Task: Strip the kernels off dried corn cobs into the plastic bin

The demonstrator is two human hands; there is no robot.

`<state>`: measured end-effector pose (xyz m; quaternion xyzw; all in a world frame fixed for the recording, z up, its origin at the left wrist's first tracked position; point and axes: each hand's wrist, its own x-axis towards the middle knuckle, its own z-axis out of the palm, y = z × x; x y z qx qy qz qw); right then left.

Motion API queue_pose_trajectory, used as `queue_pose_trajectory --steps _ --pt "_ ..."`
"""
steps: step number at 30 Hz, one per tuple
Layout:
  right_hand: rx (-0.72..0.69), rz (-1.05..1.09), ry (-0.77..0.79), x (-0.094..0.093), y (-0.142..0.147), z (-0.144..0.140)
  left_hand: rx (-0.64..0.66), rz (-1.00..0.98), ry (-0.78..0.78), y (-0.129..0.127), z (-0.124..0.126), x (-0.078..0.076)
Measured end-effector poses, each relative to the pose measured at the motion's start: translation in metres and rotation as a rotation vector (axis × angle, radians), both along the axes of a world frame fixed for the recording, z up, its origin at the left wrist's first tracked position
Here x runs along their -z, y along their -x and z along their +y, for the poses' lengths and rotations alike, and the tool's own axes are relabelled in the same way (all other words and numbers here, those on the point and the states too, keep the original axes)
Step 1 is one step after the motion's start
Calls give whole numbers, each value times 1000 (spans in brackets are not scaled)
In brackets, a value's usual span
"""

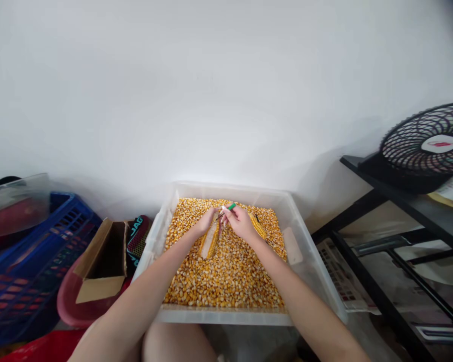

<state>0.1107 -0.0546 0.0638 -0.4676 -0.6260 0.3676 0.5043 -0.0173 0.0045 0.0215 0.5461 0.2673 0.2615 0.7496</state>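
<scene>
My left hand (207,221) is wrapped round the upper end of a corn cob (210,242). One side of the cob is stripped pale, while yellow kernels still line its right edge. In my right hand (240,222) is a small screwdriver (231,206) with a green handle, its thin dark shaft pointing left at the cob's top. Both hands are close together above a bed of loose corn kernels (226,281). Another corn cob (257,226), covered in kernels, lies on them just right of my right hand and is partly hidden by it.
A translucent plastic bin (313,261) holds the kernels. To the left are an open cardboard box (94,246), a pink basin (70,296) and a blue basket (26,281). A black fan (430,143) stands on a dark metal frame (377,286) at right. Behind is a white wall (211,100).
</scene>
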Motion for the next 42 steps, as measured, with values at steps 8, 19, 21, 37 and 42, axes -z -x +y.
queue_pose_trajectory --steps 8,19,21,37,42 --pt "-10 -105 -48 -2 -1 -2 7 -17 -26 -1 -2 -2" --pt "-32 -466 -251 -22 2 -14 -66 9 -60 0 -1 5" --pt "-18 -439 -233 -20 0 -13 -58 -4 -60 0 0 5" --pt "-32 -495 -238 -14 1 -12 -27 -16 -70 0 3 8" --pt "-36 -471 -217 -11 -1 -10 -16 -14 -74 0 1 6"
